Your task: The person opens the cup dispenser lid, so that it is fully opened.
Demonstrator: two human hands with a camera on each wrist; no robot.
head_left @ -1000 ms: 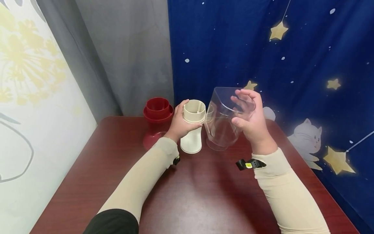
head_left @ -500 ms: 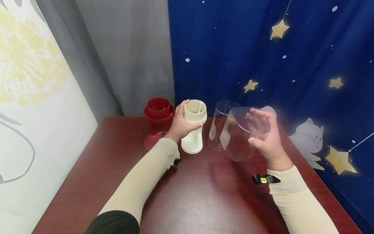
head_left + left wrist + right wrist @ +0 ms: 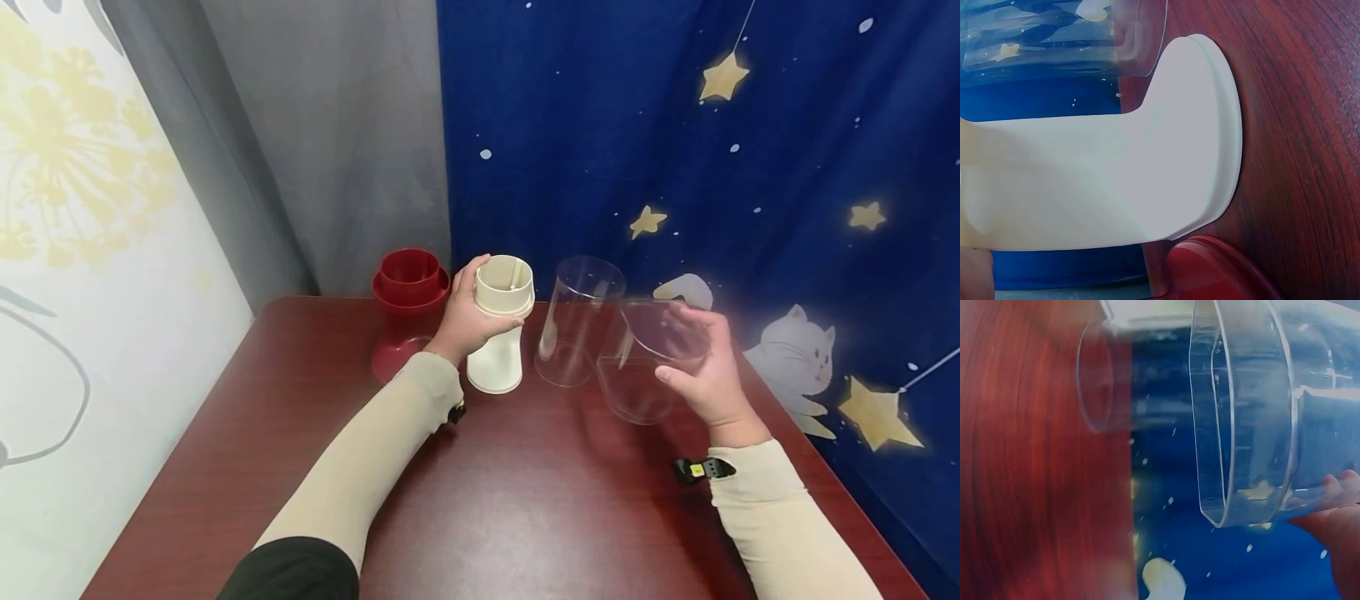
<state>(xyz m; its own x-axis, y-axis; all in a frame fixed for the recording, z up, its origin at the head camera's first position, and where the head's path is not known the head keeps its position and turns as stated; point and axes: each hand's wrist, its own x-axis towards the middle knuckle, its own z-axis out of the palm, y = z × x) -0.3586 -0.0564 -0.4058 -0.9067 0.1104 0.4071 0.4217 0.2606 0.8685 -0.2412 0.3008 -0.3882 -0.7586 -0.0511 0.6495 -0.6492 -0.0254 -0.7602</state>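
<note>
My left hand (image 3: 465, 323) grips the upper part of a cream plastic stand (image 3: 495, 367), with an open cup-shaped top and flared foot. Its foot (image 3: 1191, 137) rests on the table in the left wrist view. To the right, my right hand (image 3: 711, 371) holds a clear plastic container (image 3: 636, 387) by its upper side, fingers behind and thumb in front. In the right wrist view this container (image 3: 1254, 412) hangs above the table, a little tilted. Between the two stands a clear open cylinder (image 3: 576, 321), upright and untouched.
A red plastic stand (image 3: 408, 296) of similar shape stands left of the cream one, partly hidden by my left hand. All rest near the back edge of a dark red wooden table (image 3: 525, 500). Grey and blue curtains (image 3: 585, 125) hang behind; a pale patterned surface lies left.
My right hand has moved right and down with the clear container, away from the clear cylinder, which now shows separately. The left hand keeps its hold on the cream stand.
</note>
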